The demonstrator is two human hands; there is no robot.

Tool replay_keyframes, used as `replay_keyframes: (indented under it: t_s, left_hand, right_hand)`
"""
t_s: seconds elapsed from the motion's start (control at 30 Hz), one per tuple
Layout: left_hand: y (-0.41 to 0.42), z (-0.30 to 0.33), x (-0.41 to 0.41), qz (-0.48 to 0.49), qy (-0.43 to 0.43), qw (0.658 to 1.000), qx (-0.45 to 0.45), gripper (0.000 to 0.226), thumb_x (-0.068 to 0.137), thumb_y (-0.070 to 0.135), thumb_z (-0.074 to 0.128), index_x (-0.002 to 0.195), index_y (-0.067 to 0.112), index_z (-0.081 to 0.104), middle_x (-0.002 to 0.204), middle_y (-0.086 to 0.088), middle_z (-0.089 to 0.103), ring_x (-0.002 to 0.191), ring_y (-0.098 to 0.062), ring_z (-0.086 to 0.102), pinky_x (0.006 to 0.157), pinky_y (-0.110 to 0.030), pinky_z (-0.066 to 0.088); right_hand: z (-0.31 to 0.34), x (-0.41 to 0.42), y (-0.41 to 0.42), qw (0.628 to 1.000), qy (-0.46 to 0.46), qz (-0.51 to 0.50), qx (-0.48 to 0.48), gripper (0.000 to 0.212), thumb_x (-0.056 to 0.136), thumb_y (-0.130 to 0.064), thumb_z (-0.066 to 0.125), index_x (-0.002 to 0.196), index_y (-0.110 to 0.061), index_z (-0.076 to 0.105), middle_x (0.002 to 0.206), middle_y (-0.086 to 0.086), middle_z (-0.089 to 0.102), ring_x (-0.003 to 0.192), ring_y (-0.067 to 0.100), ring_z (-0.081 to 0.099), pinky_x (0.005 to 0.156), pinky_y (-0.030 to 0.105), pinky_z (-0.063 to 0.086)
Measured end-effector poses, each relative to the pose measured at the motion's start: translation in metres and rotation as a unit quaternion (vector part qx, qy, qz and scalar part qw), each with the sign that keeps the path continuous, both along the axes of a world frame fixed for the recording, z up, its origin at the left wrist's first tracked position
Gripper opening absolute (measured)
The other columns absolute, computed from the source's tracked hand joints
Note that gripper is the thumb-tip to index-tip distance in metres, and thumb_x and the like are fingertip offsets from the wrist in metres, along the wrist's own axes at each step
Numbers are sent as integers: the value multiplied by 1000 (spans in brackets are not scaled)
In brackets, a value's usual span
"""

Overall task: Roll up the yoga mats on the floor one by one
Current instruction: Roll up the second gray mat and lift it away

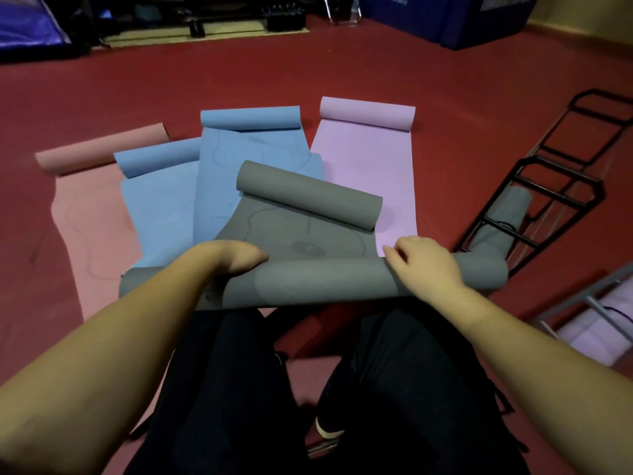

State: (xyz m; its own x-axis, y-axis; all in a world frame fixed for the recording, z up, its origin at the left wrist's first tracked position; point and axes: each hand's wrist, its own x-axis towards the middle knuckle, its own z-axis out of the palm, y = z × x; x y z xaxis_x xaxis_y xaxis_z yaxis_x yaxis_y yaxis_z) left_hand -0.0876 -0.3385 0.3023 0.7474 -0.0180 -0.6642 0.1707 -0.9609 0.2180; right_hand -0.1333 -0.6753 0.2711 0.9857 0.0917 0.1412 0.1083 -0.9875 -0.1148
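A grey yoga mat (301, 234) lies in front of me, its near end rolled into a tube (315, 284) and its far end curled up. My left hand (245, 260) bends over the tube's left part with its fingers tucked down behind it. My right hand (426, 265) rests on top of the tube's right part, fingers curved over it. Behind lie two blue mats (164, 207) (239, 159), a pink mat (89, 214) on the left and a lilac mat (370, 159) on the right, each flat with its far end curled.
A black metal rack (548, 186) lies on the red floor at the right with a rolled grey mat (503, 221) in it. Another frame with lilac material (596, 323) sits at the right edge. My dark-trousered knees are below the tube. Dark equipment lines the far wall.
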Motion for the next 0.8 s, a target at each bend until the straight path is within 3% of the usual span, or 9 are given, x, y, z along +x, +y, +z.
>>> replay_keyframes:
  t_s: [0.07,0.13,0.2,0.27,0.33,0.4,0.6,0.7,0.8]
  left_hand:
    - [0,0,4,2,22,1000,-13,34,95,39,42,94,13,64,105,-14,65,91,-27,62,88,-37,48]
    - [-5,2,6,0,34,999,-18,32,99,34,42,92,12,64,101,-11,64,87,-25,61,79,-33,45]
    - [-8,8,2,-15,30,999,-7,40,99,41,40,108,11,65,116,-9,61,103,-27,58,87,-33,42]
    - [-6,6,2,-46,-7,999,23,65,91,60,32,132,18,59,138,-9,53,126,-30,48,104,-37,36]
    - [-6,5,-3,-61,-71,994,49,64,96,59,27,137,20,56,146,-13,49,131,-32,45,108,-38,34]
    - [-4,0,-7,-43,-162,984,51,54,103,50,25,125,18,63,134,-16,59,120,-33,53,97,-38,40]
    - [-6,-20,-42,-52,-336,935,100,65,98,58,19,94,15,68,103,-13,67,99,-34,62,75,-37,40]
    - [-8,-25,-58,-90,-342,926,130,81,85,66,3,86,17,67,93,-8,68,94,-32,63,76,-38,40]
    - [-8,-17,-52,-82,-334,928,140,74,94,63,11,87,17,68,98,-9,68,97,-31,63,79,-38,40]
  right_hand:
    - [-13,-12,1,999,-26,25,-31,59,90,-61,29,84,-13,63,82,7,63,82,32,58,72,39,40]
    - [-21,-21,3,998,-44,25,-44,56,90,-59,34,87,-12,64,80,7,62,79,32,58,76,40,41]
    - [-23,-19,4,998,-55,10,-39,54,89,-58,36,84,-12,63,77,6,61,77,32,58,74,39,41]
    - [-23,-12,5,998,-47,-1,-41,56,89,-59,33,81,-13,64,75,6,61,75,32,58,71,38,39]
    - [-24,-6,6,998,-36,-4,-49,58,87,-60,30,79,-14,65,76,6,63,77,32,59,71,37,38]
    - [-24,-2,7,998,-32,3,-46,60,87,-62,28,76,-16,64,75,6,64,77,32,60,69,37,37]
    - [-15,13,13,998,9,-8,-54,57,94,-61,28,77,-18,62,87,7,69,85,31,62,66,33,29]
    - [-9,20,14,996,68,-23,-49,52,96,-59,31,84,-21,64,97,6,70,94,29,63,68,31,33]
    - [1,22,16,993,103,-22,-50,56,97,-59,29,94,-20,69,105,8,69,100,29,62,73,31,38]
